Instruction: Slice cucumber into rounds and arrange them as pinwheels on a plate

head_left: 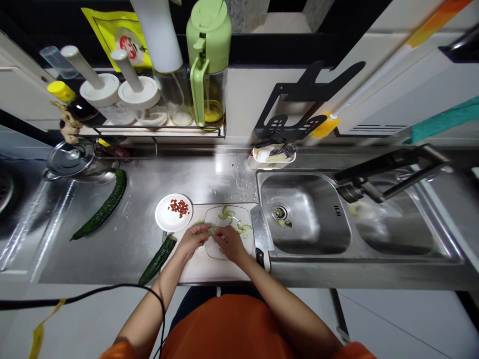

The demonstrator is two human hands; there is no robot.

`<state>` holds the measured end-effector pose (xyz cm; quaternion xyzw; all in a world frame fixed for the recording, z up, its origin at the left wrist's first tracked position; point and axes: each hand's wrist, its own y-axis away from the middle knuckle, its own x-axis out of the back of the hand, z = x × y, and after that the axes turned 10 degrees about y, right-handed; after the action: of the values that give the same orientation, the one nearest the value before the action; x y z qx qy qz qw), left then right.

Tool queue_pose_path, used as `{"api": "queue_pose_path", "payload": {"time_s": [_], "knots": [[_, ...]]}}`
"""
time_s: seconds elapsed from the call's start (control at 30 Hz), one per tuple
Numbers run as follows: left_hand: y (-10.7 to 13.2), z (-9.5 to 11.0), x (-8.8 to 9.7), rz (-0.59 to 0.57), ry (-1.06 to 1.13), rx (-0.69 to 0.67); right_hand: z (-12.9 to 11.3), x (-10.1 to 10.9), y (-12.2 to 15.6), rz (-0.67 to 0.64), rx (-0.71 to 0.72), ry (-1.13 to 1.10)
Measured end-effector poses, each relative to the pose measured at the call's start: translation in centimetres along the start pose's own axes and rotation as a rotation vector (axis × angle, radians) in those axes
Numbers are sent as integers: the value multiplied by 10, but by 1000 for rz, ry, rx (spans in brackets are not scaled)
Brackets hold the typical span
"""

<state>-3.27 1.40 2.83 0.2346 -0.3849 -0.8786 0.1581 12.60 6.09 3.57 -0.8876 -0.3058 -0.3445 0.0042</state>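
Observation:
Pinched between the fingertips of my left hand (194,238) are thin pale-green cucumber slices (212,230). From the other side my right hand (229,242) closes its fingers on the same slices, partly hiding them. Both hands are over a white plate (215,251) with a dark rim line, lying on a cutting board (187,274). Small fans of cucumber slices (226,214) lie on the plate's far side and right side. A cleaver (262,232) rests along the board's right edge. Left of my left hand is a cut cucumber (157,259).
A small white plate (164,214) with chopped red pieces (178,207) stands beyond the board. A whole cucumber (103,207) and a lidded pot (73,159) are further left. To the right is a double sink (307,244) with a black faucet (389,172). An oil jug (209,60) stands on the rack.

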Motion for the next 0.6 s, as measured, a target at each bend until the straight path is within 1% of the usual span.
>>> {"api": "queue_pose_path", "payload": {"time_s": [0.13, 0.27, 0.37, 0.47, 0.6], "knots": [[-5, -4, 1, 7, -6, -103, 1, -3, -2, -46, -166, -190], [-10, -10, 2, 22, -87, -250, 3, -6, -4, -95, -290, -334], [-15, -14, 6, 44, -225, -367, 6, -8, -4, -75, -321, -318], [-18, -17, 9, 80, -438, -490, 9, -11, -4, -19, -325, -253], [-15, -11, 7, 93, -706, -603, 12, -14, -2, 20, -263, -114]]}}
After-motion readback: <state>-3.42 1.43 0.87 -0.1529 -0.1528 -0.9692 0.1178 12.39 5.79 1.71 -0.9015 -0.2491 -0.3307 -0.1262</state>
